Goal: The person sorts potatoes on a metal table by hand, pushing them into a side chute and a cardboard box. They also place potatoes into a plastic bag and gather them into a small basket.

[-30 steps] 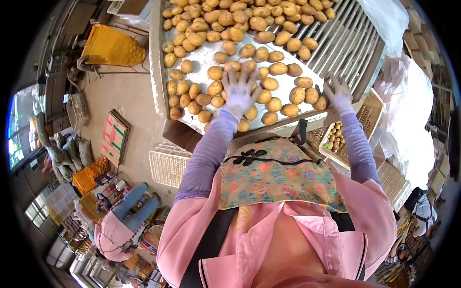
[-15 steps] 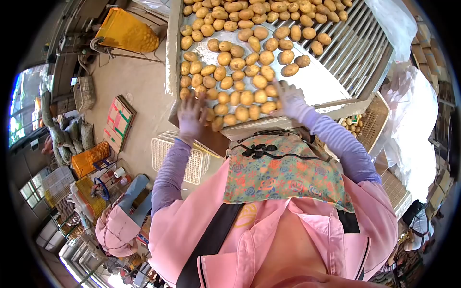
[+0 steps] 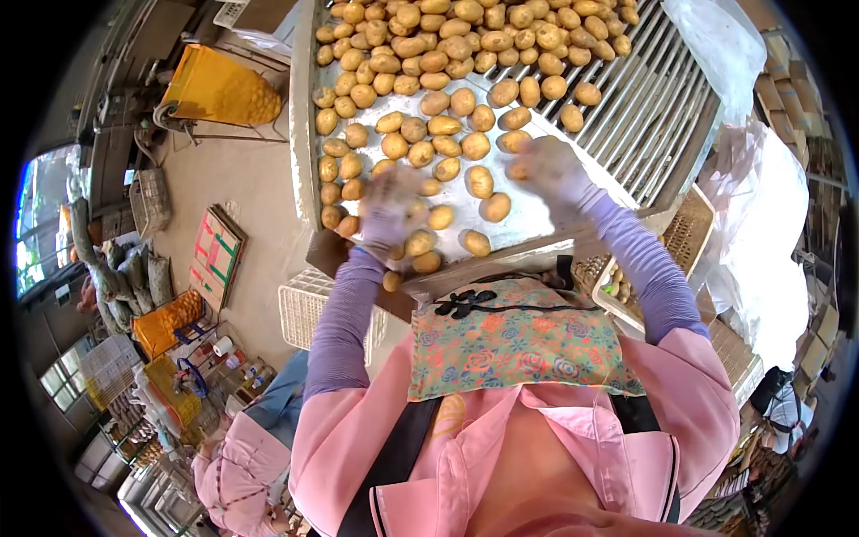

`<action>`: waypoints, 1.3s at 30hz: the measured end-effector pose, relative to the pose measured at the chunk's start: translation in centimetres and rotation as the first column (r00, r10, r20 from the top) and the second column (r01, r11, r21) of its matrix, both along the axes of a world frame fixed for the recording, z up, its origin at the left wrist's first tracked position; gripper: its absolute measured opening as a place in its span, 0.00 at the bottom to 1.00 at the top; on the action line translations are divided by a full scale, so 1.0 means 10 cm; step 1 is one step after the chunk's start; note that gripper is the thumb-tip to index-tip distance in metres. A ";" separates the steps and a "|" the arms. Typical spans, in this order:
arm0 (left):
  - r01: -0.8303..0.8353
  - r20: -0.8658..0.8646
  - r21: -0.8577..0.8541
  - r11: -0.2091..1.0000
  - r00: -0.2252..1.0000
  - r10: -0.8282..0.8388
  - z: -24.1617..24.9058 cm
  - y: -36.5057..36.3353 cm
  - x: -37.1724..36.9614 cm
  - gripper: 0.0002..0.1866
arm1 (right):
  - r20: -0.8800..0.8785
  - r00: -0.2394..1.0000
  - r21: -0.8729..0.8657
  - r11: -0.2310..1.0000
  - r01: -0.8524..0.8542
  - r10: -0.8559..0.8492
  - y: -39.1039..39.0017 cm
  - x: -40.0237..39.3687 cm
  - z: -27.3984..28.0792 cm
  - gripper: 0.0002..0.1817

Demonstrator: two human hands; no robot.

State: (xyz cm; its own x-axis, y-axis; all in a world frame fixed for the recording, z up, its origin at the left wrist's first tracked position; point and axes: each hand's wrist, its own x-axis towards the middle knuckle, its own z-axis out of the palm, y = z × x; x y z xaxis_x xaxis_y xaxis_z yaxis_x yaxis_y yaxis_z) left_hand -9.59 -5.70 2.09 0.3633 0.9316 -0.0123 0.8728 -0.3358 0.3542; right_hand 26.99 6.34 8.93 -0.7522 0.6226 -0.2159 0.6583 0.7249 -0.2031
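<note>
Two gloved hands work over a metal sorting bench (image 3: 537, 219) strewn with potatoes (image 3: 434, 125). The potatoes are too many and too crowded to count, dozens at least, packed thick at the far end and thinning toward the near edge. The left hand (image 3: 389, 210) lies over the potatoes at the near left corner of the bench; it is blurred, so I cannot tell how its fingers stand. About five loose potatoes lie just beside it, and one sits at the very lip of the bench (image 3: 391, 280). The right hand (image 3: 550, 170) is raised near the bars on the bench's right side, with one potato (image 3: 517, 168) at its fingers; blur hides whether they grip it. One white basket (image 3: 313, 309) stands on the floor below the bench. One basket at the right (image 3: 680, 228) holds small potatoes. A second person in pink (image 3: 242, 456) crouches at lower left.
</note>
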 end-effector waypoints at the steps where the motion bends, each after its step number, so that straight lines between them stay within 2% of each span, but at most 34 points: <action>1: -0.155 0.009 0.053 0.986 0.988 0.155 -0.17 0.11 -0.29 0.35 | -0.209 0.950 0.032 0.970 0.242 -0.231 0.32 0.45 -0.46 0.26; 2: -0.307 0.026 0.104 0.946 0.952 0.306 -0.36 0.24 -0.46 0.34 | -0.191 0.892 0.074 0.900 0.430 -0.410 0.66 0.61 -0.28 0.33; 4: -0.581 -0.165 0.120 0.805 0.788 0.593 -0.25 0.68 -0.48 0.32 | -0.126 0.680 0.361 0.605 0.710 -0.722 1.19 0.82 -0.40 0.40; 5: -0.582 -0.168 0.118 0.805 0.787 0.594 -0.22 0.89 -0.42 0.32 | -0.090 0.660 0.245 0.626 0.741 -0.746 1.53 0.92 -0.50 0.43; 6: -0.708 -0.208 0.080 0.701 0.676 0.707 -0.21 1.13 -0.28 0.33 | -0.055 0.643 0.129 0.633 0.764 -0.764 1.80 0.96 -0.56 0.46; 7: -0.815 -0.251 0.049 0.577 0.549 0.797 -0.16 1.29 -0.11 0.33 | -0.202 0.598 -0.041 0.617 0.786 -0.775 1.91 0.85 -0.53 0.47; 8: -0.816 -0.250 0.052 0.575 0.547 0.799 -0.07 1.35 0.05 0.33 | -0.335 0.523 -0.212 0.604 0.768 -0.784 2.01 0.66 -0.49 0.49; 10: -0.735 -0.289 -0.137 0.664 0.671 0.683 0.10 1.37 0.38 0.33 | -0.336 0.546 -0.230 0.629 0.742 -0.767 2.12 0.31 -0.54 0.45; 11: -0.667 -0.234 -0.226 0.710 0.744 0.626 0.12 1.37 0.49 0.34 | -0.337 0.557 -0.240 0.641 0.729 -0.759 2.18 0.14 -0.57 0.43; 12: -0.588 -0.168 -0.306 0.749 0.807 0.565 0.11 1.38 0.59 0.36 | -0.295 0.624 -0.156 0.681 0.716 -0.724 2.15 0.01 -0.54 0.41; 14: -0.467 -0.025 -0.141 0.873 0.883 0.469 -0.04 1.21 0.95 0.37 | -0.162 0.735 -0.008 0.746 0.666 -0.658 2.08 -0.21 -0.50 0.39; 15: -0.449 -0.022 -0.029 0.893 0.894 0.448 -0.13 1.08 1.17 0.37 | -0.040 0.744 -0.005 0.745 0.667 -0.666 1.88 -0.37 -0.19 0.38; 16: -0.424 -0.017 0.086 0.902 0.904 0.427 -0.16 0.96 1.32 0.38 | -0.096 0.774 0.051 0.774 0.632 -0.626 1.74 -0.41 -0.18 0.38; 18: -0.360 0.017 0.116 0.926 0.933 0.360 -0.05 0.66 1.37 0.36 | -0.379 0.829 0.066 0.882 0.467 -0.411 1.50 -0.31 -0.56 0.38; 20: -0.063 0.040 0.171 0.983 0.998 0.057 -0.06 0.32 1.19 0.36 | -0.295 0.911 0.096 0.940 0.328 -0.288 1.05 -0.35 -0.44 0.38; 22: -0.018 0.037 0.128 0.992 0.999 0.013 -0.02 -0.06 0.89 0.35 | -0.179 0.966 0.190 0.957 0.221 -0.188 0.54 -0.39 -0.40 0.44; 23: 0.030 0.032 0.079 0.996 0.999 -0.032 0.00 -0.27 0.71 0.35 | -0.243 0.950 0.200 0.948 0.247 -0.196 0.31 -0.40 -0.48 0.46; 25: -0.023 -0.013 0.041 0.999 1.000 0.023 -0.13 -0.70 0.34 0.35 | -0.317 0.926 0.206 0.939 0.277 -0.204 -0.04 -0.43 -0.54 0.48; 27: -0.135 -0.128 0.005 0.991 0.983 0.135 -0.05 -1.04 0.06 0.37 | -0.120 0.987 0.232 0.964 0.130 -0.104 -0.35 -0.45 -0.48 0.52; 28: -0.195 -0.203 0.014 0.981 0.960 0.194 0.06 -1.16 -0.06 0.38 | 0.096 0.994 0.081 0.996 0.044 -0.051 -0.46 -0.55 -0.34 0.53; 29: -0.234 -0.230 -0.041 0.971 0.948 0.218 0.07 -1.20 -0.24 0.40 | 0.123 0.992 -0.022 1.000 -0.019 0.021 -0.58 -0.66 -0.28 0.52; 30: -0.294 -0.304 0.021 0.956 0.909 0.286 0.00 -1.20 -0.38 0.39 | 0.144 0.985 -0.123 0.989 -0.077 0.095 -0.71 -0.74 -0.25 0.50; 32: -0.458 -0.307 0.041 0.888 0.840 0.447 -0.06 -1.05 -0.63 0.39 | -0.178 0.967 -0.021 0.981 -0.192 0.185 -1.00 -0.88 -0.64 0.44; 33: -0.447 -0.298 0.061 0.892 0.845 0.444 -0.11 -0.90 -0.73 0.39 | -0.152 0.970 -0.035 0.980 -0.195 0.187 -1.07 -1.03 -0.54 0.42; 35: -0.551 -0.277 0.078 0.831 0.788 0.549 -0.17 -0.55 -0.87 0.39 | -0.130 0.976 -0.039 0.983 -0.181 0.175 -1.22 -1.32 -0.42 0.39; 37: -0.580 -0.208 0.087 0.810 0.784 0.584 -0.21 -0.12 -0.67 0.39 | -0.205 0.896 0.030 0.918 -0.396 0.393 -1.24 -1.46 -0.56 0.34; 38: -0.616 -0.146 0.074 0.784 0.771 0.620 -0.21 0.06 -0.51 0.39 | -0.202 0.902 0.047 0.923 -0.381 0.382 -1.21 -1.42 -0.63 0.34; 39: -0.605 -0.138 0.088 0.792 0.780 0.611 -0.23 0.18 -0.26 0.39 | -0.300 0.836 0.028 0.880 -0.473 0.459 -1.18 -1.33 -0.71 0.31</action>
